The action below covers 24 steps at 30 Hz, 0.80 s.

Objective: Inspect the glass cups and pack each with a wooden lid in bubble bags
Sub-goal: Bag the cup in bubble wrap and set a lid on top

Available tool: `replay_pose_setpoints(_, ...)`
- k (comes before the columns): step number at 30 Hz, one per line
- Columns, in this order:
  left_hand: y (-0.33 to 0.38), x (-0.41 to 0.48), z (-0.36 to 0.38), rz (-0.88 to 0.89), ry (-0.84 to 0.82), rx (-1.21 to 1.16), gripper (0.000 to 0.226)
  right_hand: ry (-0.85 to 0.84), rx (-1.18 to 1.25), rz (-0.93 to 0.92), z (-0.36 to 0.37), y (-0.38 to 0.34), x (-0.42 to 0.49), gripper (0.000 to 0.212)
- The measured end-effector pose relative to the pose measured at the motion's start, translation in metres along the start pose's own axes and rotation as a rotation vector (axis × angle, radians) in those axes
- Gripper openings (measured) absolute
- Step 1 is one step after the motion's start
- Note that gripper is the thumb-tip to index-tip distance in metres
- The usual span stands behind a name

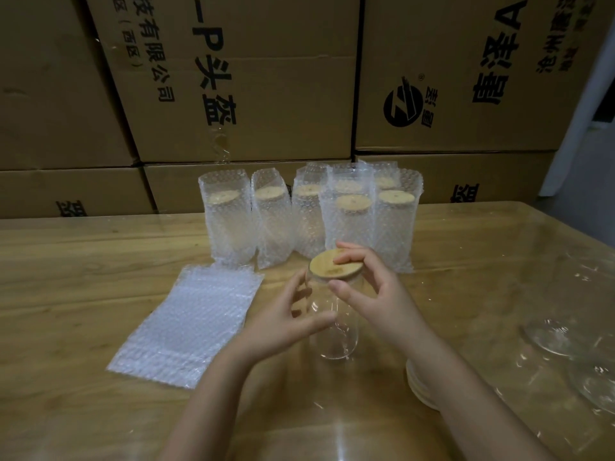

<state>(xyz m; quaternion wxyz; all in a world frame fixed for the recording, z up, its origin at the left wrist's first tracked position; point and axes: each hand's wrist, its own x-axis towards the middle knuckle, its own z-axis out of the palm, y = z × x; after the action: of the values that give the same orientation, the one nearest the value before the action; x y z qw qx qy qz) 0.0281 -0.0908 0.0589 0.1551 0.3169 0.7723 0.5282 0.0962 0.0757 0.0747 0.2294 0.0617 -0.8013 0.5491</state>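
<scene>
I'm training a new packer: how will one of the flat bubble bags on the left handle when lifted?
The bubble bags lie thin and flat, so one would probably flop and feel very light. Their glossy film looks slick, so neighbours may slide along the table with it.

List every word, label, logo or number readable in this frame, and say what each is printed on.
"P头盔", large and turned sideways: middle carton.
"技有限公司" and "(西区)", smaller and sideways: same carton.
"A", followed by large sideways characters too skewed to read surely: right carton.
Round black logo, small blurred characters beside it: right carton.
"盔", cut off: lower left carton and lower right carton.
</scene>
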Motion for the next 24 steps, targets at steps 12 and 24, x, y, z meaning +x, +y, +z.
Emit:
replay_pose_setpoints(12,-0.057,-0.011,-0.061,-0.370,0.354,1.019,0.045,0.072,0.004,-0.011,0.009,0.010,-0.003,0.023)
replay_pose_setpoints(24,-0.002,-0.023,-0.080,-0.264,0.560,1.249,0.013,0.133,-0.146,-0.077,0.000,-0.002,-0.002,0.034)
